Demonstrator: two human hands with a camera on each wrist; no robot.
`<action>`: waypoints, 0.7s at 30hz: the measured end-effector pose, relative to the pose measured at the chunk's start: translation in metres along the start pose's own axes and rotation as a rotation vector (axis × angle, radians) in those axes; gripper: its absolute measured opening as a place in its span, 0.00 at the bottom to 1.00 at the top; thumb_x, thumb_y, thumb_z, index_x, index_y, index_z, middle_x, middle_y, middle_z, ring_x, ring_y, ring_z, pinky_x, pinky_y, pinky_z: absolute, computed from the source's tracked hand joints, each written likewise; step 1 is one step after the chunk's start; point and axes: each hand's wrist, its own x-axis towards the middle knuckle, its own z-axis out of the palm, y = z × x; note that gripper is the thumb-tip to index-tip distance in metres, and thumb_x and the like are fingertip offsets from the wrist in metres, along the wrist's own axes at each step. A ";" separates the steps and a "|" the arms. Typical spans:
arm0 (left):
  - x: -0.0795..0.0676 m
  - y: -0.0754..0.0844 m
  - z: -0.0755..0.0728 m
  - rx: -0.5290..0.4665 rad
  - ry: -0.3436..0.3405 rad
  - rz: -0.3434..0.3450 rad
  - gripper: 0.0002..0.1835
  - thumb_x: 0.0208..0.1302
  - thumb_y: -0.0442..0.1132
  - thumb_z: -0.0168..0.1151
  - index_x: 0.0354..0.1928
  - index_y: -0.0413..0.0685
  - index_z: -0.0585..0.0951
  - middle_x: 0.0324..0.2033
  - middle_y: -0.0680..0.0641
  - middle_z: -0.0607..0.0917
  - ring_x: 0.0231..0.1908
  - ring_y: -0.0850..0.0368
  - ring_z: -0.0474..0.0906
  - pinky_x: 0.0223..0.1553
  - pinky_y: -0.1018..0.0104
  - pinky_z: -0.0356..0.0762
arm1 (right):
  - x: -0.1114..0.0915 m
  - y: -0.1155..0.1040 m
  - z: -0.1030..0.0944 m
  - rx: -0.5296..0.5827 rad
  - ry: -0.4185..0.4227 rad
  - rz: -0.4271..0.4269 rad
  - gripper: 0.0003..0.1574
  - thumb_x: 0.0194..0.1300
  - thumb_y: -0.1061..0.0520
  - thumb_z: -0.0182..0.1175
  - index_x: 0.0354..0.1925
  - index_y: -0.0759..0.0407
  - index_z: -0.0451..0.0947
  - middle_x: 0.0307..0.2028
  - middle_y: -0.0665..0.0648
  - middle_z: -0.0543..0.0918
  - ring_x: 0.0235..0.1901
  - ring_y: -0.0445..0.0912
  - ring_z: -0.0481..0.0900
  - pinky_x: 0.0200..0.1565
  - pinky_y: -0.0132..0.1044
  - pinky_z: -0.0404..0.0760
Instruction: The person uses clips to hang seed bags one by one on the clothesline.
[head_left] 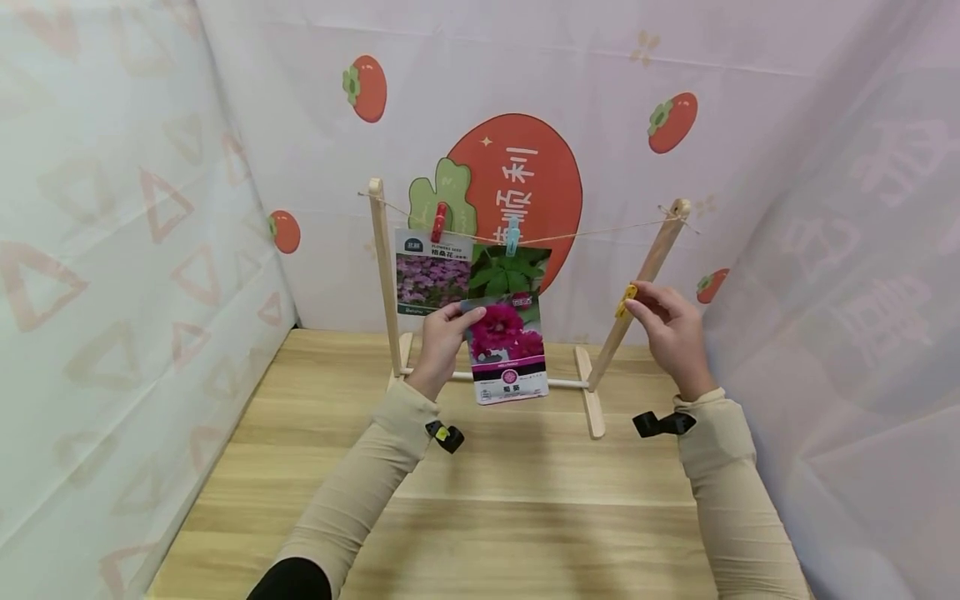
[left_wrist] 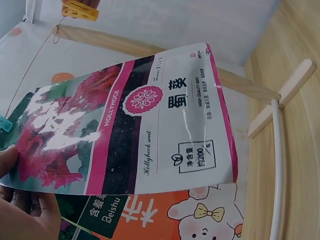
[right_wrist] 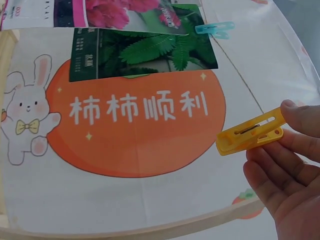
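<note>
My left hand pinches a hollyhock seed packet by its upper left edge, thumb in front and fingers behind. The packet hangs upright in front of the string, its pink flowers facing me. My right hand pinches a yellow clothespin between thumb and fingers, near the right post. On the string hang two more packets: a purple-flower seed packet under a red clothespin, and a green-leaf seed packet under a light blue clothespin. The hollyhock packet covers the lower part of the green-leaf one.
A wooden frame carries the string between its left post and right post. A white rod joins the feet, which stand on the wooden table. A printed cloth backdrop rises behind and along both sides.
</note>
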 end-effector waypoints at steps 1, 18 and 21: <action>0.001 0.000 0.001 0.008 0.001 0.003 0.10 0.61 0.40 0.69 0.39 0.40 0.83 0.26 0.56 0.82 0.25 0.64 0.69 0.31 0.70 0.69 | 0.003 -0.001 0.000 -0.003 0.003 -0.011 0.17 0.61 0.71 0.63 0.49 0.74 0.80 0.38 0.43 0.79 0.37 0.27 0.76 0.41 0.13 0.74; 0.007 0.008 0.027 0.070 -0.032 -0.043 0.15 0.63 0.41 0.67 0.47 0.39 0.84 0.40 0.50 0.83 0.40 0.59 0.73 0.40 0.67 0.70 | 0.044 -0.017 -0.003 -0.099 -0.009 -0.121 0.15 0.65 0.67 0.60 0.50 0.74 0.79 0.41 0.68 0.81 0.37 0.27 0.74 0.42 0.12 0.72; 0.008 0.008 0.034 0.048 -0.035 -0.031 0.14 0.63 0.39 0.67 0.46 0.37 0.84 0.37 0.50 0.83 0.38 0.61 0.75 0.39 0.69 0.73 | 0.049 -0.020 -0.002 -0.112 -0.013 -0.123 0.15 0.66 0.67 0.60 0.50 0.73 0.80 0.40 0.66 0.81 0.37 0.27 0.73 0.41 0.12 0.70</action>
